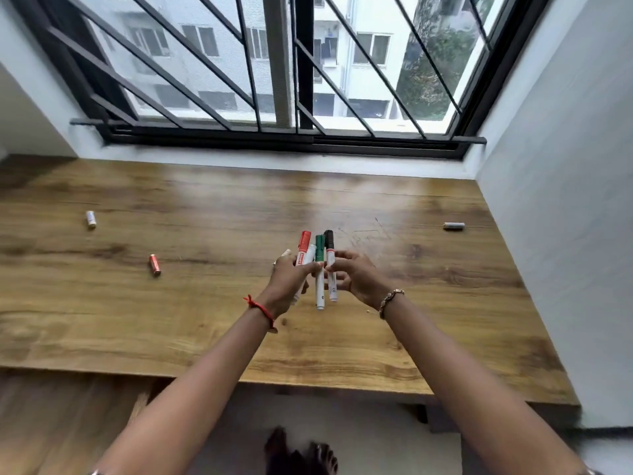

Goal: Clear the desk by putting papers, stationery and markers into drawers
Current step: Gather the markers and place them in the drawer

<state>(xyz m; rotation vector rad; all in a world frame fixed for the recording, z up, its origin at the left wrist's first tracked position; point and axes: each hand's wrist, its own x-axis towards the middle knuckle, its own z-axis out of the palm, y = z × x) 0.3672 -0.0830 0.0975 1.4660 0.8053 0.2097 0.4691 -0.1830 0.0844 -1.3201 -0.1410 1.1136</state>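
Observation:
Above the middle of the wooden desk (205, 323) I hold a bunch of whiteboard markers upright. My left hand (289, 284) grips the red-capped marker (303, 250) and a white one beside it. The green-capped marker (320, 269) and the black-capped marker (330, 265) stand between both hands, with the fingertips of my right hand (356, 279) pinching them. Their lower ends hang just above the desk top.
Three small batteries lie loose on the desk: a white one (90, 219) at far left, an orange one (154, 265) nearer the front left, a grey one (454, 226) at far right. A barred window runs behind the desk. A white wall bounds the right side.

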